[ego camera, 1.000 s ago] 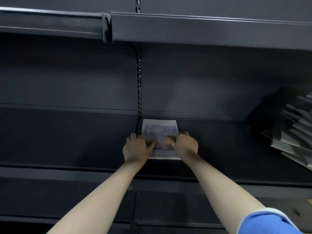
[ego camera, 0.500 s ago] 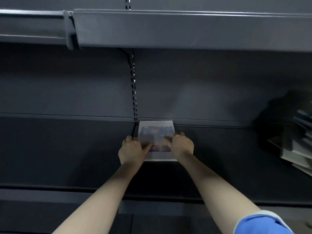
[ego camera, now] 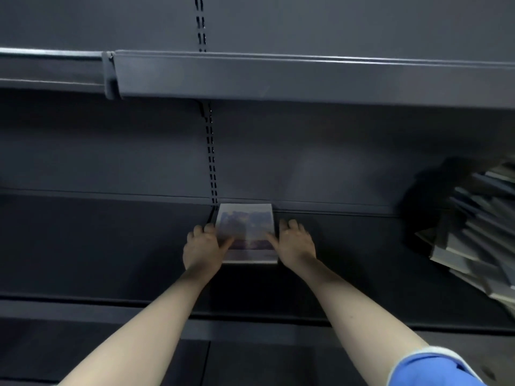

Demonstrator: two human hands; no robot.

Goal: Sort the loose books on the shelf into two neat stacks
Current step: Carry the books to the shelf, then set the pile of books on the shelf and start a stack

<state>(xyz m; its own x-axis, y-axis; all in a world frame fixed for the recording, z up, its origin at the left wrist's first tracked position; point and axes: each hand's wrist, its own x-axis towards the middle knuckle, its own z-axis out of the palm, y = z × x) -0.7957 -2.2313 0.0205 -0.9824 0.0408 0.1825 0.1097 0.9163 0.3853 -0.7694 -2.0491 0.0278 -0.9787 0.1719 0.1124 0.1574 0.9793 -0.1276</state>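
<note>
My left hand (ego camera: 204, 247) and right hand (ego camera: 295, 245) flank the pale paperback with the purple-blue cover picture (ego camera: 246, 232) — fingers along its side edges, thumbs resting on the cover. It lies flat on the dark grey metal shelf (ego camera: 111, 246), its far edge against the back panel. I'd say this is the first stack's base, so I want it square: even pressure from both sides, no twist. The tumbled heap of grey-edged books (ego camera: 473, 232) waits well apart on the right — blurred, count unclear.

Dim, soft blur, curved wide-angle edges
</note>
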